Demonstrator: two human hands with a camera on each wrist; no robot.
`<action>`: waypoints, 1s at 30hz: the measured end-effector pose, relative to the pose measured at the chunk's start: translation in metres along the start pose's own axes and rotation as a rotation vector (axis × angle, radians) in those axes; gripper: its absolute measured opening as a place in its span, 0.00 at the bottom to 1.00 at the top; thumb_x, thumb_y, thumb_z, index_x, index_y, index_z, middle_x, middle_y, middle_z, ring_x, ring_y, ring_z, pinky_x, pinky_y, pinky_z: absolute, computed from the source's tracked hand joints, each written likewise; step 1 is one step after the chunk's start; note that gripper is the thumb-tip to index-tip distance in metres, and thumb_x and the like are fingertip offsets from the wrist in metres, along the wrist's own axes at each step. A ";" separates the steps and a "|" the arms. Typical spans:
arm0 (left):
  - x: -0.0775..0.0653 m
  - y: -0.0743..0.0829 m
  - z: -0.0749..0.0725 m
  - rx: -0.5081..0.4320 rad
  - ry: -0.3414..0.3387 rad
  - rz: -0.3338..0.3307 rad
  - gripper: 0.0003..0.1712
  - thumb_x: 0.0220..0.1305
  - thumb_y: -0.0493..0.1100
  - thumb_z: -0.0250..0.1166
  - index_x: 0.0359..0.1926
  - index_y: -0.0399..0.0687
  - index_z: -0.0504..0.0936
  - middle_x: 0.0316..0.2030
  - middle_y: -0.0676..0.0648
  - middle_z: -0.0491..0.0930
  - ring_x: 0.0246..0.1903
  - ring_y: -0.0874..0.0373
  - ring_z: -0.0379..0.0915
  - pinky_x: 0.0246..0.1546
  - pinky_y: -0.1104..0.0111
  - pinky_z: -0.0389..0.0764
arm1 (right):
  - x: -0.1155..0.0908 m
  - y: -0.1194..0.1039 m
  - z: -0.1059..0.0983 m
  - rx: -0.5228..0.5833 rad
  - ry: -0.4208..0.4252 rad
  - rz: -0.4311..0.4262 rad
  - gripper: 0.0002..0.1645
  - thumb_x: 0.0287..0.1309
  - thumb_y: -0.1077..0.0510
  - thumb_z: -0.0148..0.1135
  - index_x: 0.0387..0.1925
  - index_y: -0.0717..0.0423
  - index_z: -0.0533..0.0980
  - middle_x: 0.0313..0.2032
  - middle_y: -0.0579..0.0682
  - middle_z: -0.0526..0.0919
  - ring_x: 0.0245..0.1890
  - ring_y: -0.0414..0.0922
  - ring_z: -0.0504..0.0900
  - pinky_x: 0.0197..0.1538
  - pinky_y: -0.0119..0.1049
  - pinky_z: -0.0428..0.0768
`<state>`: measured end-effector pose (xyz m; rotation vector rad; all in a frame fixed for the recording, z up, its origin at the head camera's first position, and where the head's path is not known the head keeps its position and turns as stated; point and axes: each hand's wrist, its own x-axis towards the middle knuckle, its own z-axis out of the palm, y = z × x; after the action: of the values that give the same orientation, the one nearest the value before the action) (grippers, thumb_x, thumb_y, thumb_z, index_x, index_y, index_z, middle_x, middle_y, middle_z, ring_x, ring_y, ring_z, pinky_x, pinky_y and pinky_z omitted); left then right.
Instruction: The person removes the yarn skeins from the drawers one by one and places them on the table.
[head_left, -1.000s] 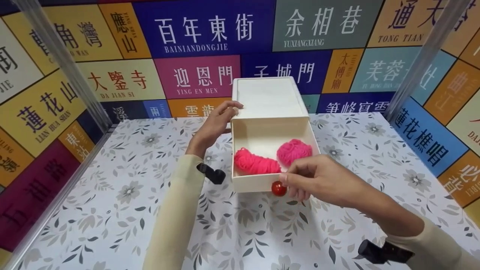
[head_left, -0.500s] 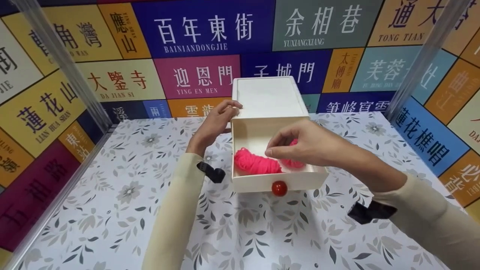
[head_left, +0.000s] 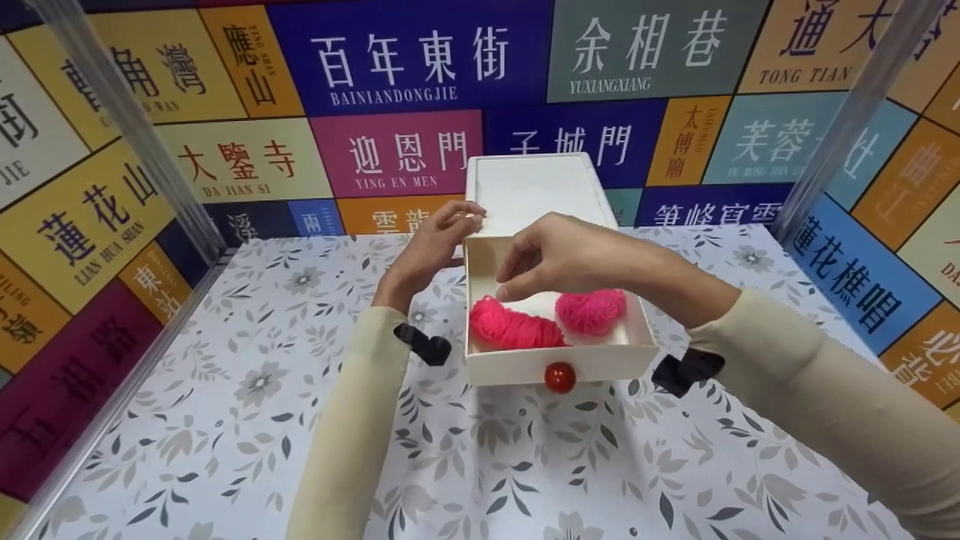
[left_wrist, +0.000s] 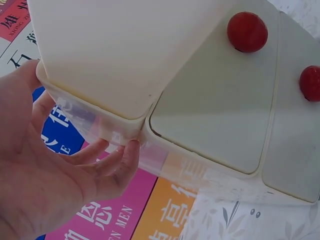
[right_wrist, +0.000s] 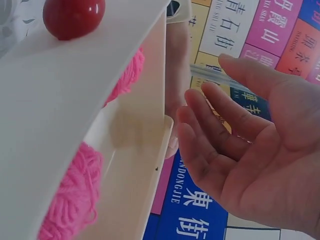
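Observation:
A white drawer cabinet [head_left: 534, 187] has its top drawer [head_left: 495, 366] pulled out, with a red round knob [head_left: 559, 377] on the front. Inside lie a bright pink-red yarn skein [head_left: 514, 324] at left and a pink yarn ball [head_left: 591, 310] at right. My left hand [head_left: 433, 251] rests against the cabinet's left side and upper edge; the left wrist view shows its fingertips touching that side. Over the drawer hovers my right hand [head_left: 574, 255], with nothing held. Loosely bent, spread fingers [right_wrist: 215, 130] show in the right wrist view.
Lower drawers with red knobs [left_wrist: 247, 32] show beneath in the left wrist view. The cabinet stands on a floral white tabletop [head_left: 262, 420]. Behind it rises a colourful sign-covered wall [head_left: 405, 60], with clear posts [head_left: 135, 127] at the sides.
My right hand has left the knob area, risen over the drawer and moved left and farther back, uncovering the pink yarn ball again. My left hand, the drawer and the yarn stay put.

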<state>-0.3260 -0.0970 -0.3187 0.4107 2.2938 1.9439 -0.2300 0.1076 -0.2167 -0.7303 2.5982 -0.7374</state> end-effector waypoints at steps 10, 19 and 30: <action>0.000 0.002 0.000 0.016 0.003 0.000 0.13 0.74 0.47 0.54 0.55 0.52 0.75 0.53 0.42 0.78 0.54 0.49 0.77 0.57 0.47 0.80 | 0.015 -0.001 0.015 -0.087 -0.106 0.012 0.22 0.57 0.52 0.72 0.51 0.56 0.82 0.48 0.53 0.86 0.50 0.48 0.83 0.57 0.43 0.80; 0.001 0.002 0.001 0.000 0.007 -0.003 0.12 0.74 0.46 0.55 0.54 0.52 0.75 0.52 0.43 0.78 0.52 0.50 0.77 0.57 0.48 0.80 | 0.020 -0.001 0.023 -0.116 -0.194 0.062 0.28 0.58 0.51 0.71 0.57 0.61 0.78 0.53 0.58 0.84 0.55 0.51 0.82 0.59 0.44 0.81; 0.001 0.001 0.001 0.006 0.000 -0.005 0.12 0.74 0.46 0.54 0.55 0.52 0.75 0.52 0.42 0.77 0.53 0.49 0.77 0.57 0.48 0.80 | 0.018 0.000 0.027 -0.240 -0.221 0.178 0.33 0.57 0.49 0.71 0.61 0.58 0.75 0.45 0.54 0.84 0.39 0.44 0.80 0.44 0.37 0.79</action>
<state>-0.3268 -0.0954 -0.3179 0.4056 2.2988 1.9358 -0.2328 0.0871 -0.2415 -0.5977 2.5292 -0.2779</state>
